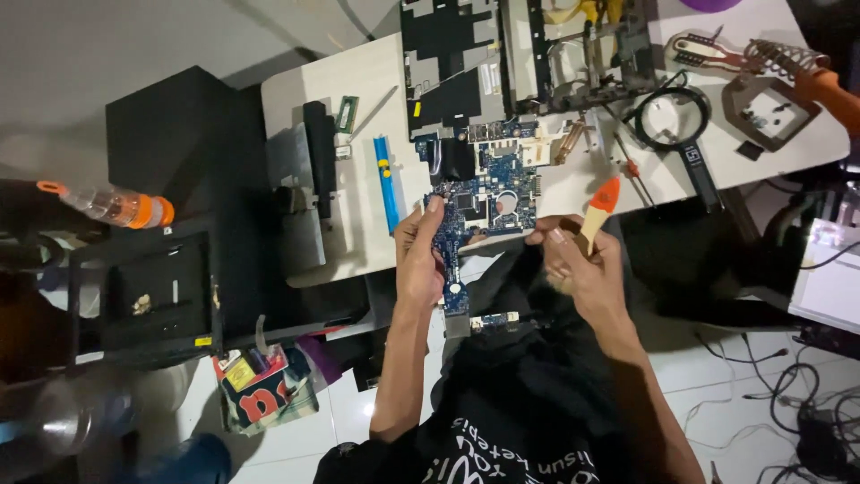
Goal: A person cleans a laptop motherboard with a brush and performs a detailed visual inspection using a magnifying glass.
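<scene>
The left hand [419,255] is gripping the left edge of a blue circuit board [484,202], fingers curled closed around it. The board is lying tilted over the near edge of the white table [358,81], its lower end hanging past the edge toward the person's lap. The right hand [582,269] is closing around a wooden-handled brush [598,213] with an orange tip, and is touching the board's right edge. A dismantled laptop chassis [452,63] is sitting just behind the board. A blue strip [387,179] is lying left of the board. A magnifier [676,121] and a soldering iron [811,76] are resting on the table, well to the right.
</scene>
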